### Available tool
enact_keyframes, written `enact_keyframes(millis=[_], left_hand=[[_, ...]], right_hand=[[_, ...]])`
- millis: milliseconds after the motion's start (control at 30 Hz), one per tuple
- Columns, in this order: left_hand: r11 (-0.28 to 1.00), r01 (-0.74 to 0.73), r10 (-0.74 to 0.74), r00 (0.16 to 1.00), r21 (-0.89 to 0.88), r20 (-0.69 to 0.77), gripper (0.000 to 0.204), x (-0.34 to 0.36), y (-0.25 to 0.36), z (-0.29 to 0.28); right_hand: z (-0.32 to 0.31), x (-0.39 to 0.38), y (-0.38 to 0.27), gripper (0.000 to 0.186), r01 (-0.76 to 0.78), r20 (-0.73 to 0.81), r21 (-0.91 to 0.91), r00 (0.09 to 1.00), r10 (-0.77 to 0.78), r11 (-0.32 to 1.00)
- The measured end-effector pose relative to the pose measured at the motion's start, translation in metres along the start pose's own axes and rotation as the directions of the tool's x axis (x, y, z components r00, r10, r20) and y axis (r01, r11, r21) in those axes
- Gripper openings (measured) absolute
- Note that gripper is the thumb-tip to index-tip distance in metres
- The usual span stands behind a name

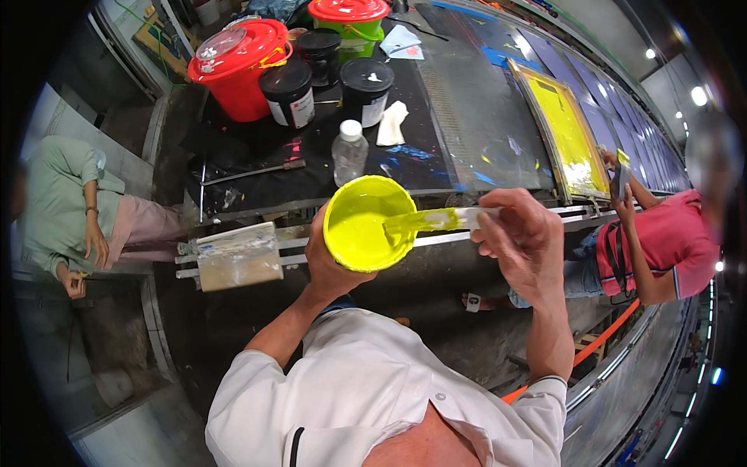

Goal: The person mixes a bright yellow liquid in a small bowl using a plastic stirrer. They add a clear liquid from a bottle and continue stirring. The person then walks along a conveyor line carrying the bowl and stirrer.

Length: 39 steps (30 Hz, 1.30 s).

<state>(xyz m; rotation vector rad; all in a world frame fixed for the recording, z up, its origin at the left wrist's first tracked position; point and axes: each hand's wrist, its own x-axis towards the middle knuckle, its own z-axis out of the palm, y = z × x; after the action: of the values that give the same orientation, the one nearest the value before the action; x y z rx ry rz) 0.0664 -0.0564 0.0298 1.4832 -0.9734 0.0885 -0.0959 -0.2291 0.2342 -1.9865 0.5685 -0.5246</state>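
My left hand (pixel 327 261) is wrapped round the side of a tub of bright yellow ink (pixel 366 226), holding it up in front of my chest. Its rim is smeared with the same yellow. With fingers pinched on the pale end of a flat spatula (pixel 436 221), my right hand (pixel 517 237) holds it level across the rim. The blade is coated yellow and its tip dips into the ink. A clear plastic bottle (pixel 350 156) with a white cap stands on the black table, just beyond the tub.
Black lidded jars (pixel 367 82), a red bucket (pixel 243 70) and a green bucket (pixel 354 39) crowd the table's far left. A yellow screen frame (pixel 564 132) lies at right, where a co-worker in a red shirt (pixel 661 249) stands. Another person (pixel 74 202) stands at left.
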Motion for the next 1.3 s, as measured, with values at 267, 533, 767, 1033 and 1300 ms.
enact_keyframes(millis=[267,533,767,1033,1300], left_hand=[[0.990,0.111,-0.105,0.992,-0.081,0.076,0.106,0.043,-0.013,-0.092],[0.984,0.125,-0.136,0.987,0.124,0.084,0.115,0.010,-0.081,-0.139],[0.930,0.092,-0.154,0.977,0.355,0.151,0.068,0.003,-0.092,-0.155],[0.802,0.590,-0.596,0.800,0.091,0.069,0.038,-0.005,-0.079,-0.143],[0.874,0.477,-0.459,0.873,0.094,-0.166,0.041,0.005,-0.103,-0.127]], right_hand=[[0.090,0.060,-0.013,0.009,-0.019,0.223,0.046,0.975,0.008,0.999],[0.116,0.090,0.016,0.036,-0.140,0.041,0.257,0.990,0.134,0.956],[0.165,0.112,0.144,0.106,-0.237,0.067,-0.083,0.968,0.243,0.968],[0.202,0.119,0.183,0.105,-0.089,0.070,0.059,0.994,0.085,0.994],[0.201,0.138,0.183,0.085,-0.003,0.186,0.126,0.982,-0.020,0.992]])
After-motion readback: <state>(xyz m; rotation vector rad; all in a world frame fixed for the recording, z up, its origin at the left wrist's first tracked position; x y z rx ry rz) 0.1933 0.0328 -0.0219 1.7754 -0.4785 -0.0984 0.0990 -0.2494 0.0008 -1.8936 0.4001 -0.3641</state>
